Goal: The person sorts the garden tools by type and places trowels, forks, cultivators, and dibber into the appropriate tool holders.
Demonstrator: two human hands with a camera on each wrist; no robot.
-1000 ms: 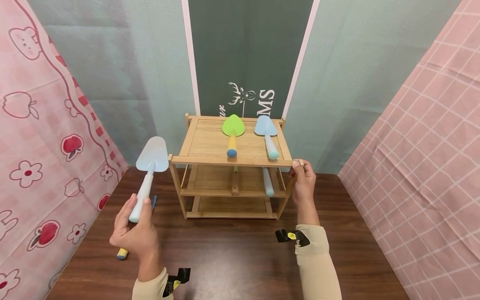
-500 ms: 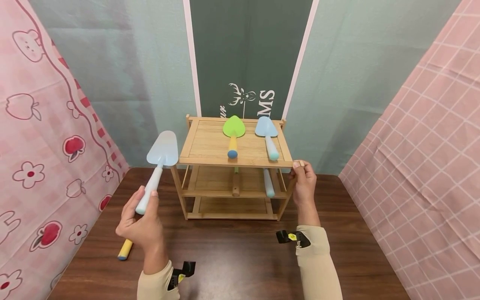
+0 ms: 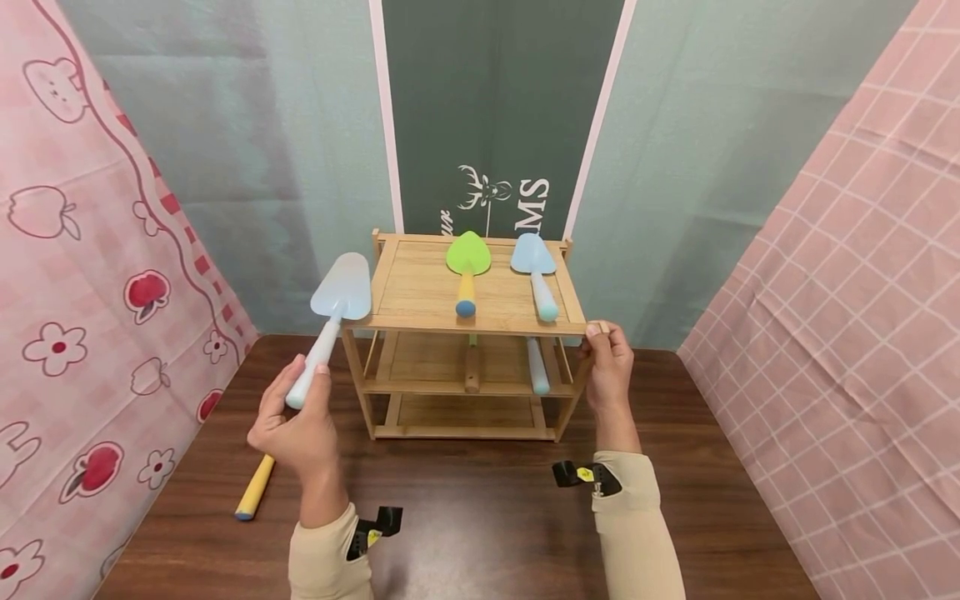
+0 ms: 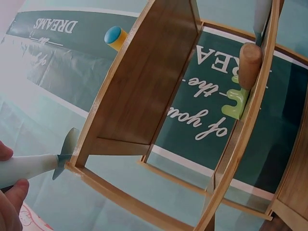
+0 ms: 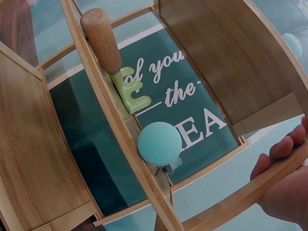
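My left hand grips the white handle of a garden trowel, its pale blue blade pointing up and away. That blade is at the left front corner of a wooden three-tier rack; in the left wrist view it looks close to the corner, but contact is hard to tell. My right hand holds the rack's right front corner. On the top shelf lie a green trowel with a yellow handle and, to its right, a light blue trowel.
The middle shelf bears a wooden-handled tool with a green pronged head and a white-handled tool, its head mostly hidden. A yellow-handled tool lies on the dark table, partly behind my left hand. Curtains stand at the back and both sides.
My left hand has carried the trowel right and farther away, from beside the rack up to its left front corner. The yellow handle on the table shows more. My right hand stays put.
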